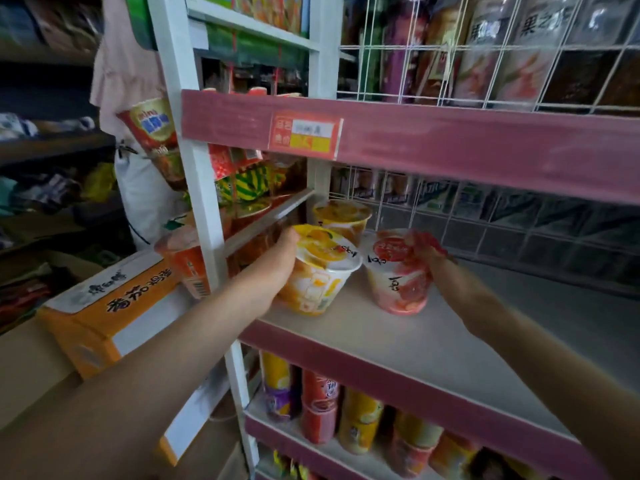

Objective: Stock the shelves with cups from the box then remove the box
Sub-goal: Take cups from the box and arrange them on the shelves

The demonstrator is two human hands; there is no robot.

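Observation:
My left hand [277, 268] grips a yellow-orange fruit cup [320, 271] from its left side; the cup is tilted and rests near the front left of the pale shelf board [433, 344]. My right hand [429, 258] wraps around a red cup [394, 275] that stands upright on the same shelf, just to the right of the yellow cup. Another yellow cup [343, 218] stands behind them, close to the shelf's left post. An orange and white cardboard box [114, 317] sits to the left of the shelving, below my left forearm.
A pink-edged shelf [450, 147] with a price label runs overhead. White wire mesh [519, 216] backs the shelf. Stacked cups [346, 417] fill the shelf below. A white post [201, 188] divides off a left bay packed with snack packs.

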